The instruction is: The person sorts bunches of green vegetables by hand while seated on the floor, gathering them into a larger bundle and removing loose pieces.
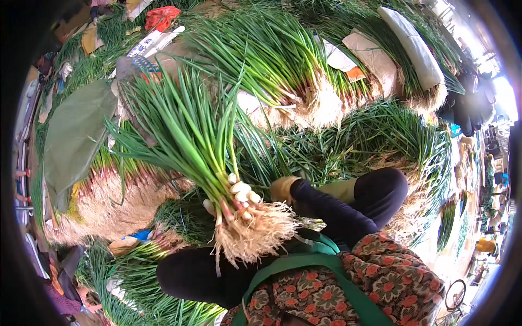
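A bunch of green garlic (204,146) stands out at the centre, its long leaves spreading to the upper left and its pale, shaggy roots (250,231) toward my lap. My left hand (241,193), in a whitish glove, is wrapped around the stems just above the roots. Only its fingertips and thumb show; the palm and arm are hidden behind the bunch. Just to the right of the stems is my right hand (284,189), in a tan glove with a dark sleeve. It is smeared and partly covered, so its fingers cannot be made out.
Large piles of green garlic (261,49) lie behind the held bunch, roots toward me. More rooted bundles (125,201) sit at left beside an olive-green sheet (79,136). Loose leaves (337,130) cover the ground ahead. My bent knee (389,187) is on the right.
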Demonstrator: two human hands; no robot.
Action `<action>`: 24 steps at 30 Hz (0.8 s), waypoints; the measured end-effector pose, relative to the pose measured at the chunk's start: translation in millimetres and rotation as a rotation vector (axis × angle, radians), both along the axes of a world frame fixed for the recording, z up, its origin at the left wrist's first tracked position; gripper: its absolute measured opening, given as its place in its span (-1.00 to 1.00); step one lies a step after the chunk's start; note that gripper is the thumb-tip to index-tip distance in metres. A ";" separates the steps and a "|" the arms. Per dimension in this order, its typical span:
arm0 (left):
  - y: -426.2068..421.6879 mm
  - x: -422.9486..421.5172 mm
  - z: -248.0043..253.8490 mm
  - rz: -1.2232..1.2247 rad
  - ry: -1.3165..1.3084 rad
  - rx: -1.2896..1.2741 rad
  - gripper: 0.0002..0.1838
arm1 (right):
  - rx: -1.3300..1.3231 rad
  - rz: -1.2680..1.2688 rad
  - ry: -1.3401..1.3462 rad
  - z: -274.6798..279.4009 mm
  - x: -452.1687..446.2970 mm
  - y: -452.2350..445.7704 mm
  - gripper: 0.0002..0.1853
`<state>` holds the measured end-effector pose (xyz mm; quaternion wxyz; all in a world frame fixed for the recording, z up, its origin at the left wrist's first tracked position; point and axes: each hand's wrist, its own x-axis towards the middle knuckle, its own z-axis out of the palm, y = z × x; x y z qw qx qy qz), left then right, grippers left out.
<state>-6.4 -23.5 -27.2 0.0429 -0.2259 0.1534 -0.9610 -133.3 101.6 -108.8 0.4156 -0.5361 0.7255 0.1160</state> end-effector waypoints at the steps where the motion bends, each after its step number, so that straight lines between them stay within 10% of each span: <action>1: -1.3 -2.2 -1.0 -0.028 -0.005 -0.023 -0.20 | 0.059 -0.043 0.020 28.4 -12.5 -5.2 -0.69; 2: -4.9 -6.7 -7.6 -0.042 -0.005 -0.098 -0.21 | -0.603 -0.170 0.171 23.6 -21.6 8.8 -0.71; 5: 11.4 -9.8 -1.7 0.124 -0.154 -0.183 -0.17 | -0.710 -1.135 -0.695 116.2 -43.0 -28.0 -0.74; 10: 22.9 0.8 30.3 0.136 -0.485 -0.351 -0.17 | -0.531 -1.003 -0.595 120.0 -47.0 -77.5 -0.49; 14: 22.1 5.6 31.5 0.135 -0.720 -0.345 -0.14 | -1.208 -1.093 -0.757 117.0 -87.3 -39.7 -0.74; 18: 24.6 0.8 22.5 0.136 -0.663 -0.331 -0.15 | -1.308 -1.448 -0.733 157.2 -141.2 21.0 -0.79; 24: 17.4 3.1 16.0 0.031 -0.544 -0.327 -0.08 | -1.142 -1.288 -0.697 129.4 -97.9 13.1 -0.78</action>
